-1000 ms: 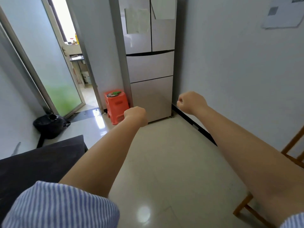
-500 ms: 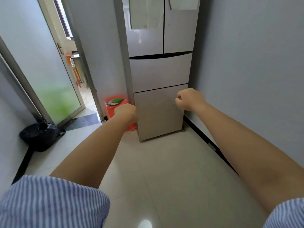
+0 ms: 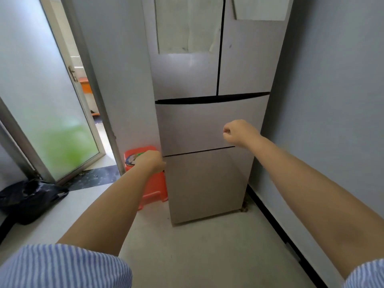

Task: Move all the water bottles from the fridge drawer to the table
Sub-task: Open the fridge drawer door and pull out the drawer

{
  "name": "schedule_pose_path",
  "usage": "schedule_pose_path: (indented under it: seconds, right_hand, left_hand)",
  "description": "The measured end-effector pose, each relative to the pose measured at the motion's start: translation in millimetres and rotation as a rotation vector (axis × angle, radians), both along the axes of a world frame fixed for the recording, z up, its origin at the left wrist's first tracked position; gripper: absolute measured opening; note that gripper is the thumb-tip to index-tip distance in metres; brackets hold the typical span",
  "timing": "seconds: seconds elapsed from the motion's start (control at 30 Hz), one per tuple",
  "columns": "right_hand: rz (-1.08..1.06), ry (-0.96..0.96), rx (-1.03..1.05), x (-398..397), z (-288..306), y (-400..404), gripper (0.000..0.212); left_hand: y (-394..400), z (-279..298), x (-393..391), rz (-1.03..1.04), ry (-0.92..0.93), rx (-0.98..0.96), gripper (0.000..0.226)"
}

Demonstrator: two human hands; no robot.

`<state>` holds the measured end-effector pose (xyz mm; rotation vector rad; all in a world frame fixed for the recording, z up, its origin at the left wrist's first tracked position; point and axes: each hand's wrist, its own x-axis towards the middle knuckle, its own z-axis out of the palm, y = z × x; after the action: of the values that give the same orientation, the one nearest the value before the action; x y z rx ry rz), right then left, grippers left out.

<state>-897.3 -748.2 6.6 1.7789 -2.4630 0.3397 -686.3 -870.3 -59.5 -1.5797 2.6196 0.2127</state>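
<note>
At the far left we are seeing a frosted glass door in a grey metal frame (image 3: 47,113), standing open, with a crumpled black plastic bag (image 3: 29,199) lying on the pale floor just near it. Moving right, a bright orange plastic stool (image 3: 154,185) is sitting against the left side of the tall grey-beige fridge (image 3: 207,80), and our left hand (image 3: 152,162) is hovering in front of that stool, at the left edge of the fridge's lowest drawer; its fingers are curling into a loose fist around nothing. Our left forearm is stretching out from a blue-and-white striped sleeve (image 3: 62,267) at the near edge. The fridge is standing in the far corner with two upper doors carrying pale sheets of paper, and beneath them the middle drawer front (image 3: 197,125) and the lower drawer front (image 3: 205,183), both sitting flush and closed. The water bottles are hiding from us; with the drawers closed we cannot tell which one is holding them. Our right hand (image 3: 239,132) is floating in front of the right part of the middle drawer, fingers also balling into a fist and gripping nothing. Furthest right, a plain grey wall (image 3: 332,100) is running along beside our right arm, with a dark skirting strip (image 3: 276,225) at its foot.
</note>
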Motion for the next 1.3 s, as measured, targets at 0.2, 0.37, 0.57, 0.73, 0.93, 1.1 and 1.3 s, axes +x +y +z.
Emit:
schedule_pose_path:
  seconds: [0.2,0.37,0.57,0.73,0.93,1.1,1.3]
  right_hand:
    - [0.157,0.192,-0.067,-73.3,13.1,-135.3,0.033]
    - [0.277,0.395,-0.202,-119.5,15.1,-248.1,0.032]
    - [0.494,0.645,-0.258,-164.6,2.8,-362.5,0.064]
    - [0.707,0.656,-0.6,-195.9,-24.6,-413.7,0.052]
    - [0.69,0.643,-0.599,-201.9,-29.7,-418.6,0.048]
    - [0.715,0.613,-0.53,-197.2,-18.8,-407.2,0.052]
    - [0.657,0.323,-0.15,-160.2,4.1,-355.7,0.047]
  left_hand:
    - [-100.1,-5.4,-73.2,0.183,0.188,0.036,0.036]
    - [-190.5,-3.7,-116.3,0.367,0.399,0.047,0.041]
    - [-287.5,-10.2,-148.3,0.54,0.675,0.11,0.052]
    - [-329.7,-31.0,-159.0,0.577,0.909,0.203,0.046]
    - [-336.6,-40.0,-159.1,0.537,0.965,0.208,0.047]
    - [-299.6,-33.5,-162.2,0.532,0.946,0.141,0.049]
    - [-197.2,-26.1,-154.4,0.608,0.822,0.058,0.047]
